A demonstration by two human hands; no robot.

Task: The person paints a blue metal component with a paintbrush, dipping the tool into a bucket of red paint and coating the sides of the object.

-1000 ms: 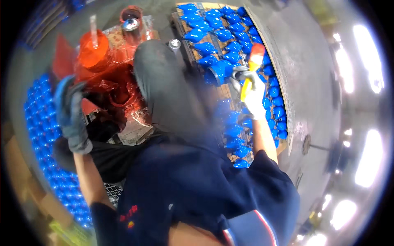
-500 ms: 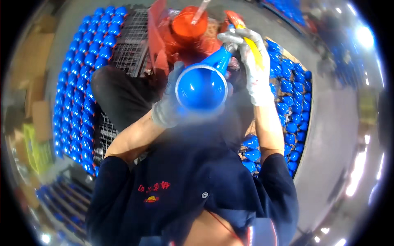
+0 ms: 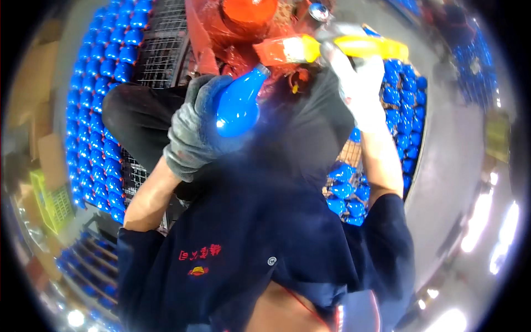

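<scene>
My left hand (image 3: 193,130), in a grey glove, grips a glossy blue funnel-shaped piece (image 3: 238,105) with its narrow end pointing up and right. My right hand (image 3: 359,83), in a white glove, holds a paintbrush (image 3: 332,48) with a yellow handle and orange-red bristles. The bristles sit just above the narrow tip of the blue piece. Both hands are raised over my lap, in front of a red-stained paint container (image 3: 249,11).
Rows of blue pieces (image 3: 108,83) stand on a wire rack (image 3: 160,50) to my left. More blue pieces (image 3: 398,105) lie heaped on my right. A yellow-green crate (image 3: 47,199) stands at the far left. Grey floor (image 3: 448,166) runs along the right.
The blue piece has turned from showing its open wide mouth to showing its rounded side. The brush has swung to lie across above its tip.
</scene>
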